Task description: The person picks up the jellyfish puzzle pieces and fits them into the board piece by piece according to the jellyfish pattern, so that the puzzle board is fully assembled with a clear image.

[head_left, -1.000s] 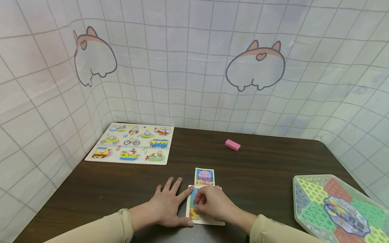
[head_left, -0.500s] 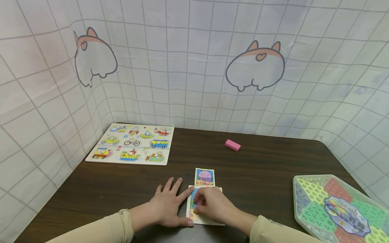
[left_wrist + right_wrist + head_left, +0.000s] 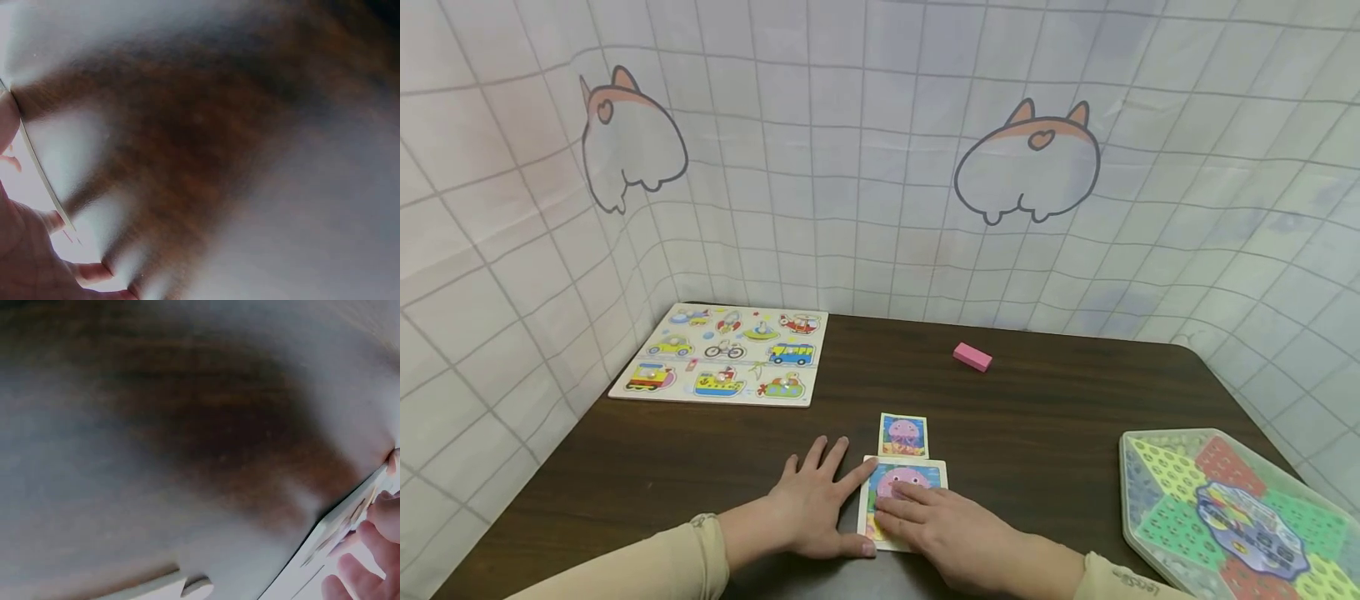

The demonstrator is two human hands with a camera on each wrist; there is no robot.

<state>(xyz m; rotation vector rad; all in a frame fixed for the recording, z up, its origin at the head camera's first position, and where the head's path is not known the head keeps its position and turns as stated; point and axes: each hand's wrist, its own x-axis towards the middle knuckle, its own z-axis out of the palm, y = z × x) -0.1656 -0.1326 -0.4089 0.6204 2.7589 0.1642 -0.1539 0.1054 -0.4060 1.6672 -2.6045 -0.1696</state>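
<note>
A small jigsaw board (image 3: 931,477) with a pink jellyfish picture and a pale frame lies flat on the dark table. My left hand (image 3: 814,510) is spread on the tabletop, index fingertip and thumb at the board's left edge. Across the lower right of the picture lie the extended fingers of my right hand (image 3: 951,529), hiding that part. A matching jellyfish card (image 3: 903,436) lies just beyond the board. In the left wrist view, the left hand (image 3: 31,250) meets the board's thin edge; the right wrist view shows the right hand (image 3: 375,550) over the board (image 3: 315,544).
Back left is a wooden knob puzzle (image 3: 718,354) of vehicles. A pink block (image 3: 972,357) lies toward the back. On the right stands a clear-edged game box (image 3: 1240,508) with coloured patterned triangles. A grid-patterned curtain (image 3: 880,167) surrounds the table's back and sides.
My right hand has uncurled from a bent-finger pose over the board to flat fingers on it, shifting slightly right and nearer me. The jellyfish's face now shows. My left hand has stayed put.
</note>
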